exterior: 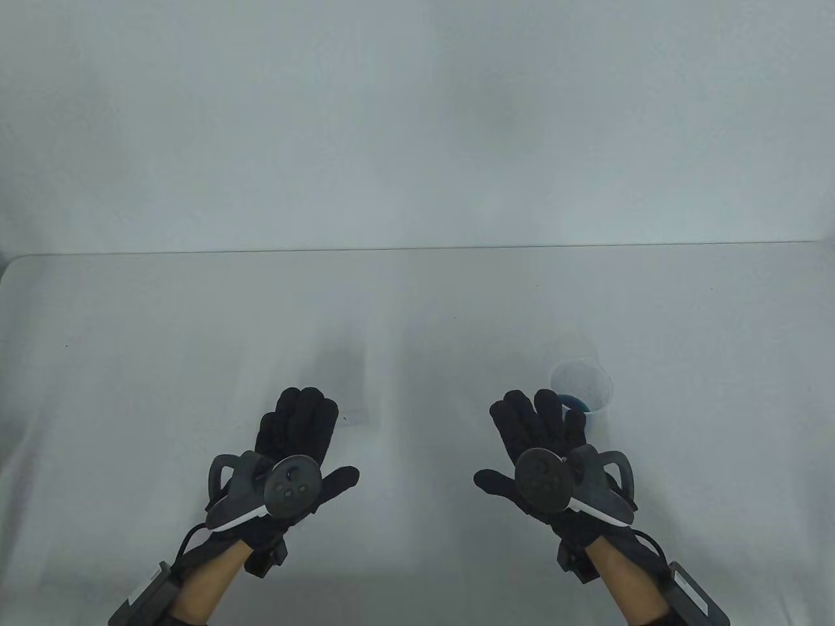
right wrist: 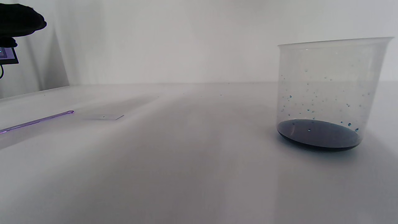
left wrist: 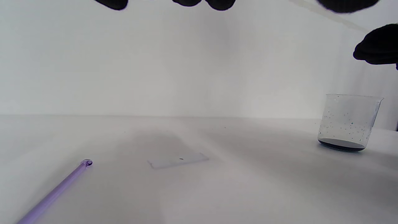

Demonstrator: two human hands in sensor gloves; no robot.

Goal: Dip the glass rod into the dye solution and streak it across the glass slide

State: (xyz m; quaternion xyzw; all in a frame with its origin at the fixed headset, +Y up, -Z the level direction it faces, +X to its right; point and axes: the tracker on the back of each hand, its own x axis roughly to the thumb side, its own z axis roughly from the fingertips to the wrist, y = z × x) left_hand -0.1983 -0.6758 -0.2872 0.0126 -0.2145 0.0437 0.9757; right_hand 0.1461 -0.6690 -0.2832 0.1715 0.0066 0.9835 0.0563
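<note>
Item: left hand (exterior: 297, 450), lower left of centre in the table view, black sensor glove, palm down, fingers extended and close together, thumb splayed toward the frame's centre, gripping nothing; round tracker (exterior: 291, 486) strapped on its back. Item: right hand (exterior: 541, 450), lower right of centre, same pose mirrored, fingers extended, thumb splayed toward the centre, holding nothing; tracker (exterior: 543, 479) on its back. Item: glass rod (left wrist: 54, 193), lying flat on the white table (exterior: 130, 365), purple-tinted, running from the lower left corner of the left wrist view up to a rounded tip near the slide; not made out in the table view. Item: glass slide (left wrist: 178, 160), flat on the table at lower centre of the left wrist view, a small dark speck on it, just beyond the left hand's fingertips in the table view (exterior: 355, 415), apart from the rod tip. Item: beaker (exterior: 580, 386), clear plastic, upright, right of centre just beyond the right hand's fingers; shallow layer of dark blue dye solution (right wrist: 318, 134) at the bottom, blue droplets speckling the inner wall. Item: wall (exterior: 417, 124), plain pale grey, filling the upper half of the table view.
</note>
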